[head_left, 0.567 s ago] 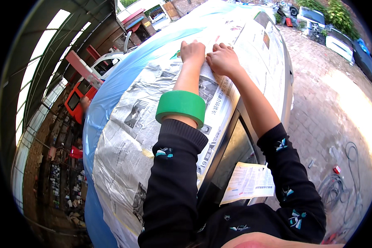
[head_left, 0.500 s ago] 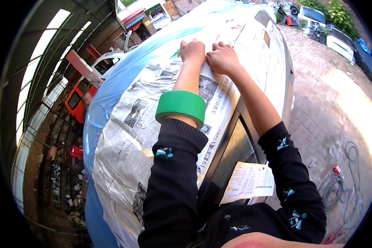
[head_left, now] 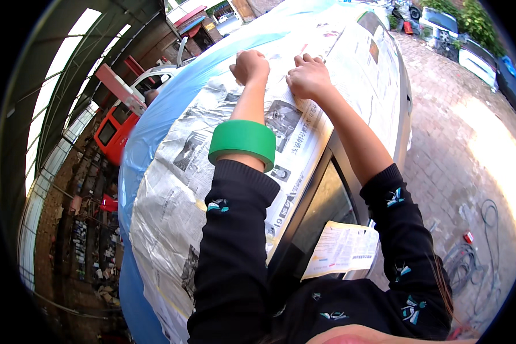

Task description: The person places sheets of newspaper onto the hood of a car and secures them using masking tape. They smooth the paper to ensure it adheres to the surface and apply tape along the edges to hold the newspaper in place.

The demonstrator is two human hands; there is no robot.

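Observation:
Newspaper sheets [head_left: 172,198] cover the body of a car, wrinkled in places. Above them my left hand [head_left: 250,67] is closed with its fingers curled; what it may hold is hidden. My right hand [head_left: 308,78] is also closed, its fingertips down at the newspaper, and whether they pinch something cannot be seen. The two hands are a short way apart. A wide roll of green tape [head_left: 243,143] sits around my left forearm like a bracelet, just above the black sleeve cuff.
Blue plastic sheeting [head_left: 140,149] drapes along the car's left side. A loose printed sheet [head_left: 343,249] hangs by the dark side window [head_left: 324,203]. Hoses [head_left: 461,266] lie coiled on the brick paving at right. A red vehicle [head_left: 113,135] stands in the shed at left.
My left hand has moved left, away from the right hand, and the green tape roll has gone with it. My right hand stays at nearly the same spot on the newspaper.

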